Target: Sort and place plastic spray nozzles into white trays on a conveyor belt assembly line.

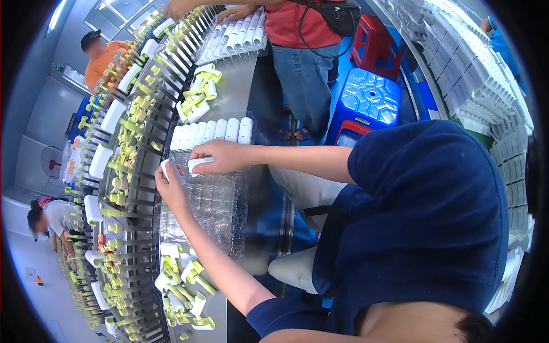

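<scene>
In the head view, left of the frame's centre, our left hand pinches one white piece between thumb and fingers; our right hand curls around another white piece. Both are over the clear tray, just below a white row. We judge a light edge grip best, keeping the two from knocking and their smooth faces unscuffed.

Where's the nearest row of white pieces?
Head view, left of centre: the row of white pieces lies between the green-and-white pile above it and the right hand below.
</scene>
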Available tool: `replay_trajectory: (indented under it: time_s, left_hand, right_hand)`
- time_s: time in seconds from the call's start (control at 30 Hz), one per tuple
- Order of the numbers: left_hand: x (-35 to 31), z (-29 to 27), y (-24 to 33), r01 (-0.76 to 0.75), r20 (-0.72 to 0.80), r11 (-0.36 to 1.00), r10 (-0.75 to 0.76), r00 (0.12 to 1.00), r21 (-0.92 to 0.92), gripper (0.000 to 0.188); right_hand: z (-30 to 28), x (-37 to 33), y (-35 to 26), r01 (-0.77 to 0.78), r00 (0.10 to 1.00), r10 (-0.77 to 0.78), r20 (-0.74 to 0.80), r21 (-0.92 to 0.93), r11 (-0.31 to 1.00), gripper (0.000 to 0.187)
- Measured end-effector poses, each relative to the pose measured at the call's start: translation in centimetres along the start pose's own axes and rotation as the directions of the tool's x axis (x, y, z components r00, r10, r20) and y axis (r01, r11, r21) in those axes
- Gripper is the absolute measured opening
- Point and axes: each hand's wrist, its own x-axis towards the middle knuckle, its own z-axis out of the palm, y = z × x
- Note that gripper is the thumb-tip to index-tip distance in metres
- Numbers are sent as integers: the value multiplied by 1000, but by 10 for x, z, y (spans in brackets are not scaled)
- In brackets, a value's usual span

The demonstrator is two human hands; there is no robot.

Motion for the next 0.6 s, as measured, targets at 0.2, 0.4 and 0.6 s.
replay_trajectory:
  time_s: [0.2, 0.4, 0.6]
  left_hand:
    - [1, 0, -2, -7, 11, 1000, 7, 1000, -10, 31]
    - [1, 0, -1, 6, 3, 1000, -6, 1000, -22, 31]
    - [0, -1, -1, -3, 1, 1000, 3, 1000, -14, 30]
  right_hand:
    - [0, 0, -1, -16, 1000, 16, 7, 1, 1000, 43]
    - [-1, 0, 0, -12, 1000, 12, -3, 2, 1000, 43]
    - [0, 0, -3, -25, 1000, 25, 7, -4, 1000, 43]
